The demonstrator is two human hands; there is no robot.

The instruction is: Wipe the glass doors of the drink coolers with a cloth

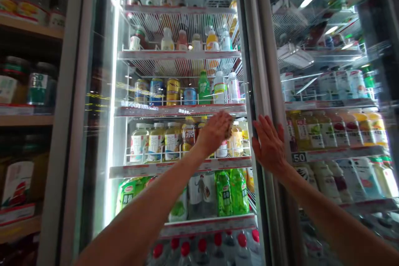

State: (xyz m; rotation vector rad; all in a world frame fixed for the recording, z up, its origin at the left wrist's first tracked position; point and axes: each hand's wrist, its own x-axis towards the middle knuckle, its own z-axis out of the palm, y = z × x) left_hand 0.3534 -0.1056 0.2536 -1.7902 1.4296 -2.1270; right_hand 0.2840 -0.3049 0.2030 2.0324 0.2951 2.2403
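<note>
My left hand (pixel 213 133) is raised against the glass door (pixel 187 64) of a lit drinks fridge. Its fingers are closed on a small brownish cloth (pixel 229 128), bunched up and partly hidden by the hand. Behind the glass, bottles of yellow drink (pixel 237 139) stand close to that hand. My right hand (pixel 269 143) rests with fingers spread on the grey metal door frame (pixel 260 50), and nothing is in it.
Wire shelves (pixel 181 54) inside the fridge carry bottles and cans, with green bottles (pixel 223 193) lower down. A second glass-fronted fridge with juice bottles (pixel 338 129) stands to the right. On the left, wooden shelves (pixel 28 120) hold jars (pixel 42 83).
</note>
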